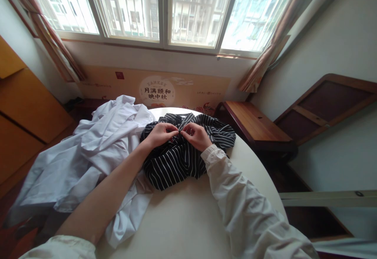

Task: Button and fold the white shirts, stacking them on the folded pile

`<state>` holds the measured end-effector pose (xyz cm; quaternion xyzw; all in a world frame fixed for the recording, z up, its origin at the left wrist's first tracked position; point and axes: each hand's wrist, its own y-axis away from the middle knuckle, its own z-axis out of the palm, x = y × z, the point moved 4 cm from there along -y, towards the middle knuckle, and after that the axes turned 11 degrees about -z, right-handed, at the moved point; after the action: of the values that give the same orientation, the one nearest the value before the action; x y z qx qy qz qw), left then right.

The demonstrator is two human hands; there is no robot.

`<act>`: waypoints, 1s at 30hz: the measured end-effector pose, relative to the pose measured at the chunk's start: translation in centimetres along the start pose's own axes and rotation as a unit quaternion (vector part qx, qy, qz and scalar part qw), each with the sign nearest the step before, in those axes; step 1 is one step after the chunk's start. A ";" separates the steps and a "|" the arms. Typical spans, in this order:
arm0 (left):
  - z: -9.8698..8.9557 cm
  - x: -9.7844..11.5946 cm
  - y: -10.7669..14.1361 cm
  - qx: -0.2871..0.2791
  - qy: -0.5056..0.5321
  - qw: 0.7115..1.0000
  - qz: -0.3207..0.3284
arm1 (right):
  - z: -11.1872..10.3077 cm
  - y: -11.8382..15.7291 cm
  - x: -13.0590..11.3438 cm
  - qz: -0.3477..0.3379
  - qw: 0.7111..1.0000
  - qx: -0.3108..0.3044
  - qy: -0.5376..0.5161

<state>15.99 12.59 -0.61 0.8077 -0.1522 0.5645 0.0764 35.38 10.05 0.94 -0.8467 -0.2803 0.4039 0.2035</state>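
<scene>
A black shirt with white stripes [173, 162] lies bunched on the round white table [182, 219], its collar toward the window. My left hand [161, 134] pinches the shirt's front just below the collar, thumb and forefinger together. From the other side my right hand [196, 135] pinches the same spot, and the fingertips of both hands almost meet. Whatever small part of the shirt sits between the fingertips is too small to make out. Left of the shirt, a heap of white cloth [108, 137] spreads over the table's edge, beside my left forearm.
Behind the table, a printed beige panel [188, 86] stands below the barred window [132, 11]. A wooden side table [256, 121] is at the right, near a leaning wooden panel [330, 105]. Orange-brown cabinets [26, 113] stand at the left.
</scene>
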 end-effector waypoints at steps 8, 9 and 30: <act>0.2 0.0 -0.2 -0.019 0.042 0.999 -0.014 | 0.6 0.0 0.4 0.022 0.998 -0.015 -0.052; 0.2 0.0 -0.2 -0.022 0.038 0.999 -0.014 | 0.6 0.0 0.5 0.025 0.998 -0.015 -0.057; 0.6 1.2 0.9 0.072 -0.133 0.976 0.155 | 1.2 0.2 1.8 0.114 0.982 0.011 -0.149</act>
<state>16.62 11.38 0.28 0.8455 -0.2430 0.4666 -0.0913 35.38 11.22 -0.91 -0.8010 -0.2049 0.5491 0.1217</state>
